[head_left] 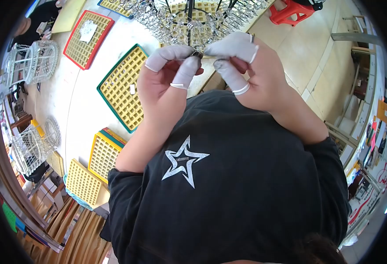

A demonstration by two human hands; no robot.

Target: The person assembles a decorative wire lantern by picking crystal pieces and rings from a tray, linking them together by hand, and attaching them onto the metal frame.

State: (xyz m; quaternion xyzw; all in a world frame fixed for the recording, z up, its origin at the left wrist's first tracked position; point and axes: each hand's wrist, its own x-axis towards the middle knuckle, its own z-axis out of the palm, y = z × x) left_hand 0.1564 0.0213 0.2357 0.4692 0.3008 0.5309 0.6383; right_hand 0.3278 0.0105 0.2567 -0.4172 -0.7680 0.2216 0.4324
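My left hand [163, 83], with white finger cots on thumb and forefinger, pinches a small dark piece too tiny to name. Right beside those fingertips is my right hand [264, 75], also in white finger cots. Its thumb and forefinger are drawn together, a little blurred, around something I cannot make out. Just beyond both hands hangs or stands a crystal chandelier [189, 26], with rows of clear beads on a dark frame. My fingertips reach its near lower edge.
On the white table [83, 94] lie a green-rimmed compartment tray [122, 83], a red-rimmed tray [88, 40] and a yellow tray [104, 155]. Beaded wire frames [35, 61] stand at the left, near another person. A red plastic stool [291, 12] is on the floor.
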